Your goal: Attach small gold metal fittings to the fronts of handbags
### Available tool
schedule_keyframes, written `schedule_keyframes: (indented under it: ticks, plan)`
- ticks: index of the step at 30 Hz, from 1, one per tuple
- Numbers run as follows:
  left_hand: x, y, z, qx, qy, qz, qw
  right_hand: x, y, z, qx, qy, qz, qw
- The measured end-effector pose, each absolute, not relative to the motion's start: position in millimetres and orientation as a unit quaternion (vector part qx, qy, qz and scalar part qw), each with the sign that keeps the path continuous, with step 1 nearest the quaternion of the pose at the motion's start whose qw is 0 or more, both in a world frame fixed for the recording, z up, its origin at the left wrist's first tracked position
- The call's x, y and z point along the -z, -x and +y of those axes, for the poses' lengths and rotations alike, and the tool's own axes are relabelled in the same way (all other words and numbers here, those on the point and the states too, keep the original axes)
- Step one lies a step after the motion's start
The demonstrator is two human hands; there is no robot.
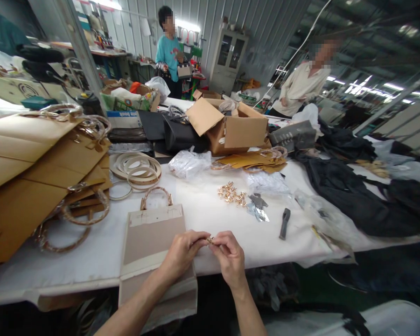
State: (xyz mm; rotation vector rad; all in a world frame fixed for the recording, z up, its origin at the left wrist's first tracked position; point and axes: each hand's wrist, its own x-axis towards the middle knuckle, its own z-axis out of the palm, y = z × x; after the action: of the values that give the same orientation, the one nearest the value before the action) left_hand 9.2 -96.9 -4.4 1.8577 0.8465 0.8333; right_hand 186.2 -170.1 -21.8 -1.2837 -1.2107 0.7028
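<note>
Fingers of both hands pinched shut on small gold fitting [210, 240], left hand [182, 254], right hand [230, 258], over tan bag panel [150, 238]

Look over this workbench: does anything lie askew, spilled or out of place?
Yes. The beige bag panel under the left hand and right hand hangs over the table edge. Gold metal fittings lie scattered loose. The tan panels at the left are piled unevenly.
</note>
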Motion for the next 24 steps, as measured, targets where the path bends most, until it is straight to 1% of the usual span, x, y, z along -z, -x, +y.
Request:
schedule_keyframes:
  ticks: [5, 10, 13, 18, 22, 24]
  plan:
    - [5.3, -10.5, -99.0, -0.376, -0.764, 0.32, 0.416, 22.0, -183.8, -170.9, -0.287, 0.562, -0.518, 0.577]
    - [1.6, -9.6, -99.7, -0.419, -0.762, 0.29, 0.399, 7.4, -183.0, -169.1, -0.352, 0.509, -0.483, 0.619]
    - [2.2, -8.5, -100.7, -0.406, -0.752, 0.287, 0.432, 1.5, -184.1, -167.8, -0.376, 0.497, -0.488, 0.611]
    - [8.0, -8.5, -104.1, -0.384, -0.671, 0.314, 0.551, 3.0, -183.3, -170.7, -0.364, 0.518, -0.505, 0.586]
    - [3.1, -8.2, -102.6, -0.37, -0.688, 0.338, 0.525, 9.9, -176.0, -173.4, -0.329, 0.555, -0.489, 0.587]
    - [-3.5, -6.5, -101.0, -0.372, -0.693, 0.333, 0.52, 12.9, -167.1, -173.9, -0.307, 0.58, -0.456, 0.602]
